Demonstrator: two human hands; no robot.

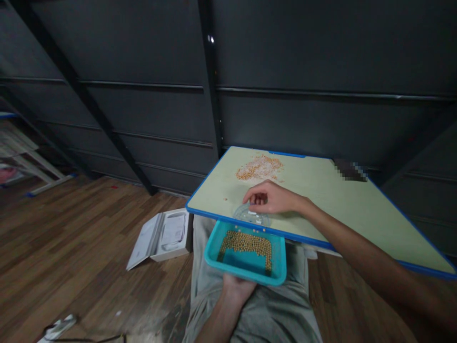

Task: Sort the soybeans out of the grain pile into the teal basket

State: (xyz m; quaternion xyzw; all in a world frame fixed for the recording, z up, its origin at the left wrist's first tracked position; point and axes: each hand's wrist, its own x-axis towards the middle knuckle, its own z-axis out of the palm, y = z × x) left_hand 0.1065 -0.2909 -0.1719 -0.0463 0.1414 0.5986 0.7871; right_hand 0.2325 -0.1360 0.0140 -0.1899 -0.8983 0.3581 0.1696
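My left hand (pixel 235 289) holds a turquoise tray (pixel 214 255) from below, just under the near edge of a small green table (pixel 339 200) with a blue rim. The tray holds many yellow beans (pixel 250 243). My right hand (pixel 271 197) rests on the table with its fingers curled over a clear round dish (pixel 250 215) near the edge. A few loose beans lie beside the dish. A mixed pile of beans and pale grains (pixel 260 167) sits farther back on the table.
An open white box (pixel 162 237) lies on the wooden floor to the left. Dark metal panels and slanted beams stand behind the table. A white frame (pixel 32 166) is at far left. A cable and white object (pixel 60 326) lie at bottom left.
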